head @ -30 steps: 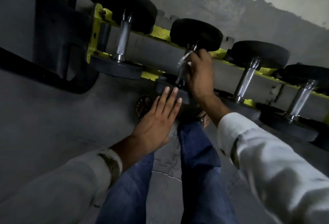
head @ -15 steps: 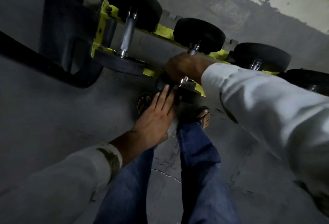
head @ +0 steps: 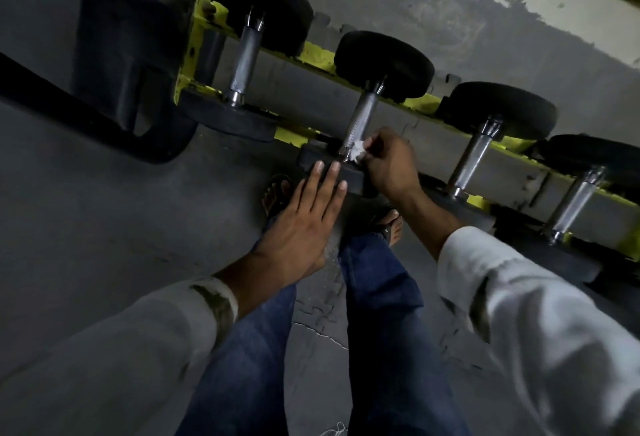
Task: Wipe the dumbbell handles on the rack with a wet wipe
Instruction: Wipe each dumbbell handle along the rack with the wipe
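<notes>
**Wipe at the second handle**

My right hand (head: pixel 391 165) pinches the crumpled white wet wipe (head: pixel 356 153) against the near end of a knurled steel handle (head: pixel 362 116), second from the yellow rack's (head: pixel 313 54) left end. My left hand (head: pixel 301 224) lies flat, fingers straight, on its near black head (head: pixel 353 177). Four dumbbells (head: pixel 502 109) sit across the rack, showing four silver handles.

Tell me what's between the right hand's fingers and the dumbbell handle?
A white wipe, which the right hand pinches against the handle low down; the head view shows it.
</notes>
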{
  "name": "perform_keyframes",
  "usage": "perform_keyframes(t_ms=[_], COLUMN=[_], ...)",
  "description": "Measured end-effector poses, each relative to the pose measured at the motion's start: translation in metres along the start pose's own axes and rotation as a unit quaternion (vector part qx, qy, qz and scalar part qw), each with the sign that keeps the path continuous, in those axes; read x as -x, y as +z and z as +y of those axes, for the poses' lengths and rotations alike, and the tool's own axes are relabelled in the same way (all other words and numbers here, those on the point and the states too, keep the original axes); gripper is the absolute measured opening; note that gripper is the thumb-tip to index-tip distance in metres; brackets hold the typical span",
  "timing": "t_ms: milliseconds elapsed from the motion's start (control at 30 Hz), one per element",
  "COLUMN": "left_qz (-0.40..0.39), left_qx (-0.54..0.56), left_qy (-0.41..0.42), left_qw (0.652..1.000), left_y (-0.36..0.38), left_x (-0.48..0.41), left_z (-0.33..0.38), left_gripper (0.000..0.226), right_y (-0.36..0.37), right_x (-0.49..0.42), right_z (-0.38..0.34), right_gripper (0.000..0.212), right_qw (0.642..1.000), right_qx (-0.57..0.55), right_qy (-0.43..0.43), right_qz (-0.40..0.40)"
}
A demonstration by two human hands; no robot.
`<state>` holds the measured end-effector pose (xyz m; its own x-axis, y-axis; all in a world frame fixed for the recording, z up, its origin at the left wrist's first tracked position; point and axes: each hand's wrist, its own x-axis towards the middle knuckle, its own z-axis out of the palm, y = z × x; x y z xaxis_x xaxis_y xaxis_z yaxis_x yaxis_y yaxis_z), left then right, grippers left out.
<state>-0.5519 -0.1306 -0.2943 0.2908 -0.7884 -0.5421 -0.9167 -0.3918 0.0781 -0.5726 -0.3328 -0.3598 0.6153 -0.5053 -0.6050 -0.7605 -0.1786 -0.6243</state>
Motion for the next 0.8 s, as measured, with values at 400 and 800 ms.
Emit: perform_keyframes(t_ms=[400,800], left_qz=[-0.028,-0.009], left_qx=[0.001,0.003], left_qy=[0.025,0.034], left_qw=[0.999,0.999], left_y=[0.000,0.001], left_x=[-0.003,-0.001], left_z=[-0.006,-0.010], left_gripper=[0.120,0.116], right_y=[0.003,-0.001], right_x=[-0.085,-0.022], right_z=[-0.034,-0.011], right_gripper=[0.021,0.025], right_qw=[0.723,0.913], right_qx=[-0.658,0.243], right_qy=[0.209,-0.301], right_qz=[-0.003,0.131])
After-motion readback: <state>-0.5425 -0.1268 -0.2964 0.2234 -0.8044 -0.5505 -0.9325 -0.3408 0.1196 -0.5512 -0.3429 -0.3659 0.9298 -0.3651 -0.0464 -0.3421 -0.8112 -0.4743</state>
